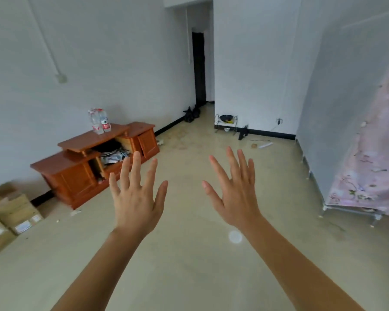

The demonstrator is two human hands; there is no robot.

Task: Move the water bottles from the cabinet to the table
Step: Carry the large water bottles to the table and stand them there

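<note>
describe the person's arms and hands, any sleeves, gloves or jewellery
The bare left hand and bare right hand wear no gloves or rings and show no markings. The left forearm and right forearm are bare too: no sleeves, watch or bracelet show down to the frame's bottom edge.

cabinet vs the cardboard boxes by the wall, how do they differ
The cabinet is glossy reddish wood; the cardboard boxes are dull tan with white labels. The cabinet carries the water bottles on top; the boxes carry none. The cabinet's middle bay is open and cluttered; the boxes look closed. Both sit on the floor by the left wall.
</note>
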